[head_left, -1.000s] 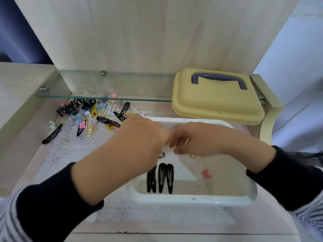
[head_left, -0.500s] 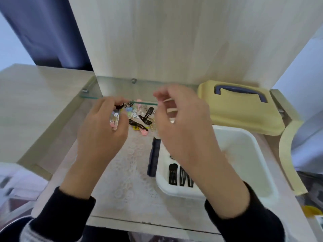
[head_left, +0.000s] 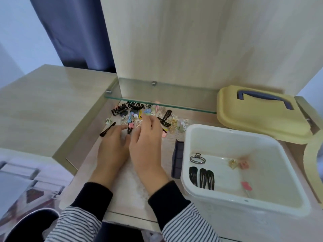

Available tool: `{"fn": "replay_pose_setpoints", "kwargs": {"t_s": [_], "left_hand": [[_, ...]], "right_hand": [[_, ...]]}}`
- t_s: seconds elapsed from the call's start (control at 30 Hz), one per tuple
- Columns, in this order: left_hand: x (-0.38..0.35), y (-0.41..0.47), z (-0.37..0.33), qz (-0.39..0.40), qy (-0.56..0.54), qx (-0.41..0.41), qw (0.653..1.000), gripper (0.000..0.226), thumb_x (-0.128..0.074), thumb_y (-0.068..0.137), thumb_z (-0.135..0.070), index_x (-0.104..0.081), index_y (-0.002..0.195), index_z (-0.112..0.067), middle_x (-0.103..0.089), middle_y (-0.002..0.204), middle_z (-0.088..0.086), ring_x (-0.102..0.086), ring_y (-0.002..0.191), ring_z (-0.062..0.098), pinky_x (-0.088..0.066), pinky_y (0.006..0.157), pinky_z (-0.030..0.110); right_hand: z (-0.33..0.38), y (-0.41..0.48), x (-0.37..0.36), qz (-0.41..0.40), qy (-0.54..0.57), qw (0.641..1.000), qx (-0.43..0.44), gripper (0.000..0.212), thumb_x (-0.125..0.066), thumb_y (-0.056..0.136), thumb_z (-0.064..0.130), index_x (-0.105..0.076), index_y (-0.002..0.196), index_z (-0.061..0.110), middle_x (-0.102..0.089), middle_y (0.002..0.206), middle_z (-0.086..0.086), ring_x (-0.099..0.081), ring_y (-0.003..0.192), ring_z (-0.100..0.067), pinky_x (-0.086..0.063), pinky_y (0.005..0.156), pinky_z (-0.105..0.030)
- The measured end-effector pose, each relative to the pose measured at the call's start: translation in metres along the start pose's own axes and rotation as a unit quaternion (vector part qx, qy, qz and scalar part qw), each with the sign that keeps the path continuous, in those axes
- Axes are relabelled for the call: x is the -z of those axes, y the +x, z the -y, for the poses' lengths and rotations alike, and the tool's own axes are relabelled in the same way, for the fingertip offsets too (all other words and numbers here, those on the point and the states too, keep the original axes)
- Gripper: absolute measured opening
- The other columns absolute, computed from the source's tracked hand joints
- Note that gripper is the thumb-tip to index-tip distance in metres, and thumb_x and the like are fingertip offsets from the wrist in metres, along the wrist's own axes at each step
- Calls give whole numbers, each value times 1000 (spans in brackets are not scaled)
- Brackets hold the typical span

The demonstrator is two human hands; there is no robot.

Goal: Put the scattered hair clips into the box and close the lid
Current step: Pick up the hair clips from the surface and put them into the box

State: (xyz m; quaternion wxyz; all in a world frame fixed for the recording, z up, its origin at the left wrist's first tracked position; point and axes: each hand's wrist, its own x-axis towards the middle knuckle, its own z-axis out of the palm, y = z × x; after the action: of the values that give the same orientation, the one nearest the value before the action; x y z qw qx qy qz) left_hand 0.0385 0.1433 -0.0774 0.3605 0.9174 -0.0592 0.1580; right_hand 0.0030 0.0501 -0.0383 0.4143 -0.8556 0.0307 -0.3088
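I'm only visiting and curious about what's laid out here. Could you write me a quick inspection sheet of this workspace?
Surface: wooden desk with a lace mat, below a glass shelf.
Job's things: white box open, three black snap clips and a few others inside; yellow lid off, beyond the box; pile of hair clips on the mat.
Clutter: dark blue block beside the box.
Grippers: left hand flat by the pile; right hand curled over it, grasp unclear.
Cables: nothing seen.
Surroundings: dark curtain, wooden back panel.
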Motion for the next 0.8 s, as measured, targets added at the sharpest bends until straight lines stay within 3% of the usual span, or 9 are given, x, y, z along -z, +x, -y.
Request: {"fn": "replay_pose_setpoints", "kwargs": {"t_s": [0.2, 0.3, 0.5, 0.63, 0.8], "left_hand": [[-9, 2, 9, -13, 48, -72, 996, 34, -67, 83, -9, -67, 118, -7, -67, 117, 8, -62, 105, 24, -44, 90, 27], [-9, 2, 12, -13, 55, -80, 995, 30, -66, 84, -10, -71, 113, -6, -69, 113, 9, -64, 102, 25, -46, 92, 29], [-6, -1, 11, -20, 5, -60, 998, 15, -63, 88, -15, -71, 101, -15, -70, 98, -3, -64, 89, 14, -50, 81, 27], [-2, -5, 9, -34, -50, -16, 998, 10, -60, 92, -17, -69, 91, -21, -67, 84, -9, -61, 81, 8, -51, 73, 29], [-1, -3, 6, -48, -58, 14, 997, 13, -57, 91, -10, -66, 97, -18, -65, 87, -8, -60, 81, 11, -46, 70, 22]], "right_hand": [[-36, -2, -27, 17, -167, 986, 5, 52, -66, 80, 9, -55, 130, 15, -52, 129, -14, -47, 117, -32, -43, 96, -40], [-42, -5, -30, 46, -212, 976, 12, 53, -62, 82, 16, -52, 133, 20, -50, 136, -12, -44, 124, -37, -42, 98, -46], [-44, -6, -30, 43, -219, 975, 18, 43, -56, 79, 10, -58, 121, 15, -57, 125, -8, -46, 122, -35, -43, 96, -43], [-46, -6, -32, 29, -221, 975, 12, 29, -66, 82, 11, -58, 110, 12, -61, 112, -8, -51, 114, -32, -47, 91, -41], [-47, -8, -31, 23, -214, 976, 19, 28, -64, 81, 11, -57, 108, 11, -62, 100, -6, -54, 99, -28, -45, 82, -36]]}}
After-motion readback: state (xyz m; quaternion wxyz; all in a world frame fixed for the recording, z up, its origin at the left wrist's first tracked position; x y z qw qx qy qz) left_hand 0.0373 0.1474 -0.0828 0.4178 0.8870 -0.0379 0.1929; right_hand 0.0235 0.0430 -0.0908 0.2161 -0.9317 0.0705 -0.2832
